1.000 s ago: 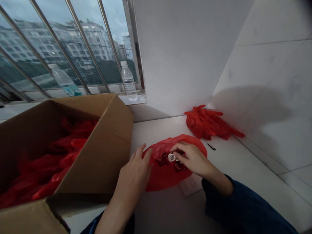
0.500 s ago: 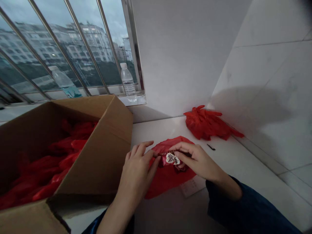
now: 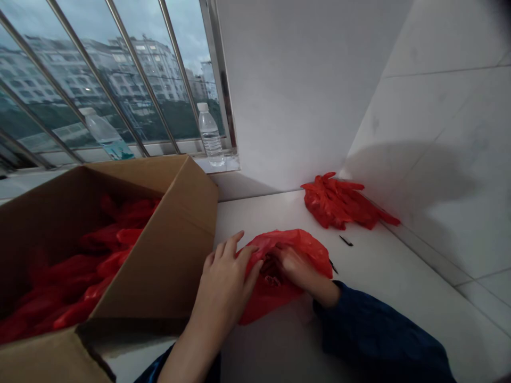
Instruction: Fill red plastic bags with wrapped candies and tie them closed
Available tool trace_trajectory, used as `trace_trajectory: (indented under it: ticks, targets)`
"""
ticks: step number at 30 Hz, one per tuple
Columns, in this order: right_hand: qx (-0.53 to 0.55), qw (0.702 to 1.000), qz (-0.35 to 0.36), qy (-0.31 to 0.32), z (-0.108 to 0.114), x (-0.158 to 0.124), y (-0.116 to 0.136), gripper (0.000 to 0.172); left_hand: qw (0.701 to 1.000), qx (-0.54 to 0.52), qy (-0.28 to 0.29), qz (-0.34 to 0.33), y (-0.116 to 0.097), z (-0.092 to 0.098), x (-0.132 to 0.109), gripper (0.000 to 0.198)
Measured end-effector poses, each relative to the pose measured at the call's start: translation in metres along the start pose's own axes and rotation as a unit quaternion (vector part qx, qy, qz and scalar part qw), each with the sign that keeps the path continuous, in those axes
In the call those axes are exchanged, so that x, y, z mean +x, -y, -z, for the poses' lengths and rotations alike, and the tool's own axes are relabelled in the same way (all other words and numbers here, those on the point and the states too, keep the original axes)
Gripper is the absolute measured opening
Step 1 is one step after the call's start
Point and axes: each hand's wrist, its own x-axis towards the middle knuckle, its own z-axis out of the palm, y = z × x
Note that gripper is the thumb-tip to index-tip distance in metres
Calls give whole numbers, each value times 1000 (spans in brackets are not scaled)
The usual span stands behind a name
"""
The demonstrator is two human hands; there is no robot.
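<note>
A red plastic bag (image 3: 275, 306) lies on the white surface with its mouth open toward me. My left hand (image 3: 223, 276) is at the bag's left rim, thumb and index finger closed on the film, the other fingers raised. Inside the mouth is my right hand (image 3: 297, 268), its fingers curled beside dark red wrapped packets (image 3: 272, 266). Its fingertips are partly hidden, so what they hold cannot be made out. Pale lettering or pattern shows on the lower packet.
A large cardboard box (image 3: 159, 255) on the left holds several red bags (image 3: 91, 271). More red bags (image 3: 339, 202) lie in the corner, near a small black object (image 3: 346, 240). Two water bottles (image 3: 211, 135) stand by the barred window. Tiled wall bounds the right.
The sweet packet with the white label, held between both hands above the bag, is out of sight. My right hand has moved left and down into the bag, whose right side now stands higher.
</note>
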Motion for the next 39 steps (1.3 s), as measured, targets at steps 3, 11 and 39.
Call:
trace_trajectory:
  ticks: [3,11,39]
  targets:
    - [30,998,42,-21,-16,-1,-9,35,1000,2,17,3,-1,0,0,27]
    - [17,998,51,-24,-16,-2,-16,46,998,26,62,2,-1,-5,1,29]
    - [222,973,39,-58,82,-40,63,34,977,-175,-53,-110,-5,10,0,10]
